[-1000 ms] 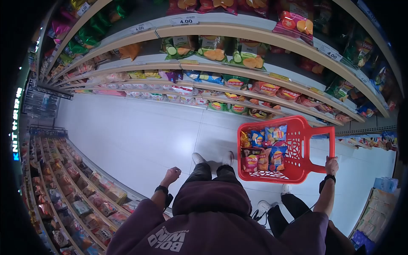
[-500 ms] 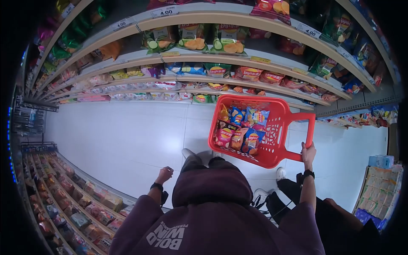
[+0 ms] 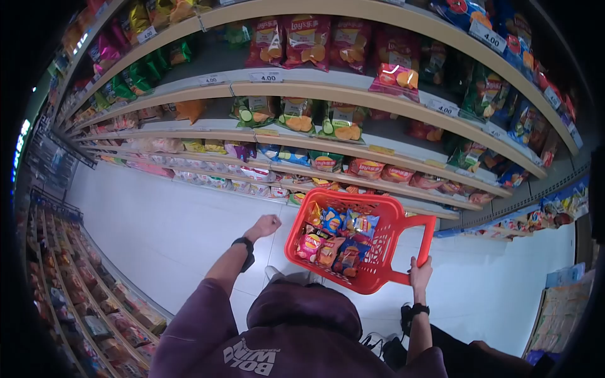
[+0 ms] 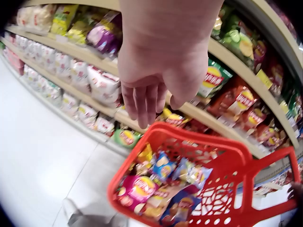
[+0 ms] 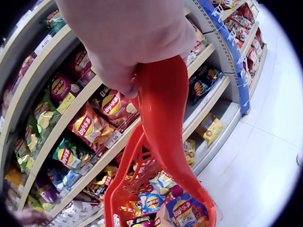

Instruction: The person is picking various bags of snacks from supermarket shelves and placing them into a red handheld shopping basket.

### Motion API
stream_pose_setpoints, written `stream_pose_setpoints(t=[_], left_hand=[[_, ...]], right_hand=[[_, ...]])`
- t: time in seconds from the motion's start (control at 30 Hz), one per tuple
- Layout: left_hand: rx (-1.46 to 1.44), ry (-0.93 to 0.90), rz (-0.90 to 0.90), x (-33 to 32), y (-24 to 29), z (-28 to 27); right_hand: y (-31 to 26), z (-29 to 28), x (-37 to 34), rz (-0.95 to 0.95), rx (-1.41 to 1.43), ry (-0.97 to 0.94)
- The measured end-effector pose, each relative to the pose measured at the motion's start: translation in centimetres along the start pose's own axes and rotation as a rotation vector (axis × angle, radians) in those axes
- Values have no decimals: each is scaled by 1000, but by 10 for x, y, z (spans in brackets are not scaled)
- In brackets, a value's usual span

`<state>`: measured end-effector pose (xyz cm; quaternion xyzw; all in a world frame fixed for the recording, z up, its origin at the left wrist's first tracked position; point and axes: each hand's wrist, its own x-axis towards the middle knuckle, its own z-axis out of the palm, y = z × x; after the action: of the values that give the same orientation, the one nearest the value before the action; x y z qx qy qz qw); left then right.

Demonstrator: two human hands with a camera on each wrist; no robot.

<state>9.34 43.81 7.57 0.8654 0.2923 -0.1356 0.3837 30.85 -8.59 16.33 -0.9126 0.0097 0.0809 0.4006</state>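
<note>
My right hand (image 3: 421,274) grips the long handle of a red shopping basket (image 3: 384,264). In the right wrist view, the fingers wrap the red handle (image 5: 163,94) close to its end. Several small chip bags lie in the basket, among them a pink bag (image 4: 139,189) and a blue bag (image 4: 163,165). My left hand (image 3: 266,225) hangs in the air left of the basket and holds nothing. The left wrist view shows its fingers (image 4: 142,101) pointing loosely down, overlapping the shelves just beyond the basket rim.
Chip shelves (image 3: 353,85) with price tags curve across the front. Another stocked shelf (image 3: 94,283) runs along the left, beside the pale tiled floor (image 3: 157,220). Close on my right stands another person in dark trousers (image 3: 454,346). A low display of packs (image 3: 558,315) is at the far right.
The basket has shifted left in the head view, with my right hand still holding its handle. My left hand has risen forward toward the shelves. More of the upper shelves now shows.
</note>
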Motion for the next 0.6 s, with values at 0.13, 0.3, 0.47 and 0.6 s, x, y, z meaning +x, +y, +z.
stream_pose_setpoints(t=[0.13,0.3,0.47,0.6], left_hand=[[-213,250,258,71,134,-72],[-255,393,356,114,249,-128],[-72,551,222,160,288,-147],[-83,155,0,149,319,-170]], right_hand=[[-10,9,0,35,79,-4],[-18,16,-5,-15,79,29],[-31,14,-8,-34,98,52],[-31,15,-9,7,100,44]])
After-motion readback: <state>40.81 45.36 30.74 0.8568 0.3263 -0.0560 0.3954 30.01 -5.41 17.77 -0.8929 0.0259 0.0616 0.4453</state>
